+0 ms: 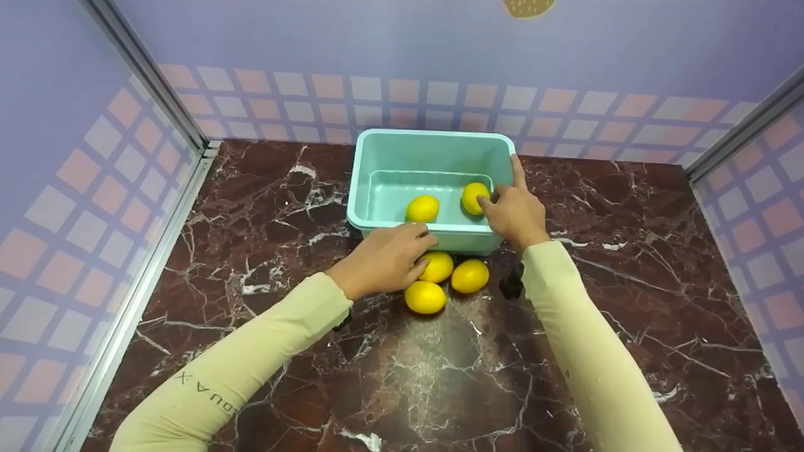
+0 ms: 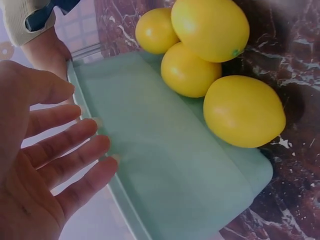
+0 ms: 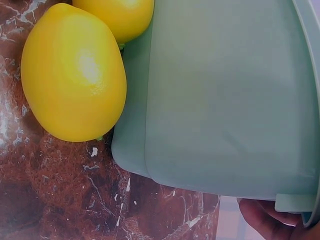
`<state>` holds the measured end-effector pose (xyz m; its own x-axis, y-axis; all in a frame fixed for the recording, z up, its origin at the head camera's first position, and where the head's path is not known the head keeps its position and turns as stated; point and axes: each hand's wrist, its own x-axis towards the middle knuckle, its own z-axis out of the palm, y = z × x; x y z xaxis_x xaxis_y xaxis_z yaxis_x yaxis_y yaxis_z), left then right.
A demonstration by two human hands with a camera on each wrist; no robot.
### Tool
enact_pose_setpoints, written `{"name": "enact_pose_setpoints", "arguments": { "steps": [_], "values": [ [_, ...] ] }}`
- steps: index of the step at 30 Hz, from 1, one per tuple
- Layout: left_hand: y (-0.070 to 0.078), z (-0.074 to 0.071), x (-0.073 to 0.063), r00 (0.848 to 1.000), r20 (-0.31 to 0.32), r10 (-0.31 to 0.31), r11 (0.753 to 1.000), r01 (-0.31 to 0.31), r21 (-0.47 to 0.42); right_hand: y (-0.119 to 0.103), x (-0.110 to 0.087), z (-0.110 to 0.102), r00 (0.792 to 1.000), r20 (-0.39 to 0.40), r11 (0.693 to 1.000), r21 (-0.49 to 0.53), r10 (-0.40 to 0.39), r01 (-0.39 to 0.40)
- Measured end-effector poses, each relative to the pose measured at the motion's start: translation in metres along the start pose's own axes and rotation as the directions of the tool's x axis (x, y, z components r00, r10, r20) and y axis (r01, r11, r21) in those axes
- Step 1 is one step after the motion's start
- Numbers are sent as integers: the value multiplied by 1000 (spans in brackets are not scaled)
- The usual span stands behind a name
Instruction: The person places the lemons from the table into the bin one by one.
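Reddish marble counter [image 1: 440, 389] under everything. Pale green tub [image 1: 430, 150] stands on it, mouth up, right end in the grasp of the right hand [image 1: 518, 213]: thumb inside, forefinger along the rim; right wrist view shows fingers tucked outside beneath the lip. Left hand [image 1: 386, 257] over the near long wall, fingers spread and loose, holding nothing. Its tips overlap the near rim in its own wrist view; contact can't be told.

Handling, as I judge it: right hand looks like the anchor. Keep it firm, don't hoist that end alone, or the contents will roll. If the left takes the rim, better mid-wall; if fruit, one piece at a time, since the bunch could scatter.

Tub's long axis runs crosswise, from the right hand's end leftward beyond the left fingertips.

Lemons, inside: one [image 1: 475, 198] right by the right thumb, axis hard to read; another [image 1: 423, 209] just beyond the left fingertips, slanting away to the right.

Outside, on the person's side of the tub: rightmost lemon [image 1: 470, 276], between the hands, same slant, green end away and right. Lemon nearest the person [image 1: 426, 297] roughly crosswise. Lemon by the left thumb [image 1: 436, 267] partly covered. Fourth lemon [image 2: 244, 111] beneath the left hand, seen only from that wrist.
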<state>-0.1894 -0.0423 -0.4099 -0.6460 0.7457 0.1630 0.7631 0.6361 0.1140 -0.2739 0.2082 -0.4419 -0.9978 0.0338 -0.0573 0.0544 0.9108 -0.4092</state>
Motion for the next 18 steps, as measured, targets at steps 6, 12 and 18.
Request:
{"name": "enact_pose_setpoints", "arguments": {
  "steps": [6,12,18],
  "values": [
    [-2,7,-5,999,52,-14,1000,14,12,0,0,-1,1000,10,1000,0,3,-3],
    [-7,14,-10,995,99,-29,999,33,-35,0,1,-1,1000,9,1000,5,3,-3],
    [-12,18,-12,989,141,-53,996,62,-65,0,-1,-1,1000,6,1000,6,0,0]
  ]
}}
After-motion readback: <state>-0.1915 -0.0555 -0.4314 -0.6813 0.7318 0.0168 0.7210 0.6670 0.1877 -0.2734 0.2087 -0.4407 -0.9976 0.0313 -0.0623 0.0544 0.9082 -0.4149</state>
